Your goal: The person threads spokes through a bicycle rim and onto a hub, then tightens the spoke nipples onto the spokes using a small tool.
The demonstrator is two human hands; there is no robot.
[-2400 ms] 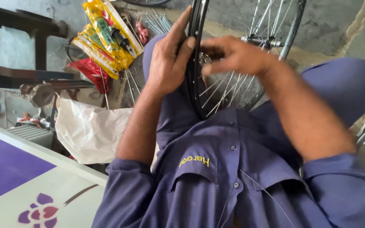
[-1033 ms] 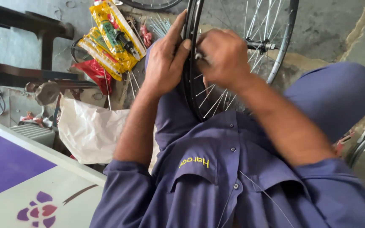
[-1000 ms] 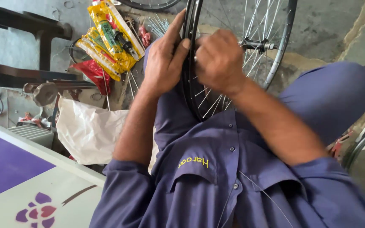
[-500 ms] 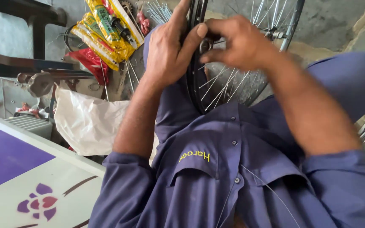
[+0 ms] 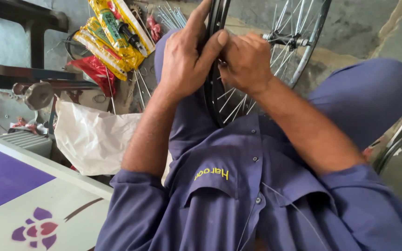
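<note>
Head camera, looking down your chest: you sit with a spoked bicycle wheel (image 5: 275, 60) standing upright between your knees, its black rim (image 5: 216, 28) rising up the middle of the view and the hub (image 5: 282, 39) just to the right of your hands. Your left hand (image 5: 187, 58) wraps the rim from the left, fingers (image 5: 200, 16) stretched up along it and the thumb pressed across to the right, so it grips the rim firmly. Your right hand (image 5: 245, 60) is closed into a loose fist against the inner side of the rim, touching your left thumb; its fingers pinch at something there, but what they hold is hidden, so I cannot tell if it is a nipple, a spoke end or a small tool.

As a judgement, the wheel looks well on: most spokes already run from hub to rim. Loose spare spokes (image 5: 168, 16) lie on the floor beyond your left hand, near yellow packets (image 5: 112, 35) and a white plastic bag (image 5: 94, 139), so some fitting or tightening seems left at this spot.
</note>
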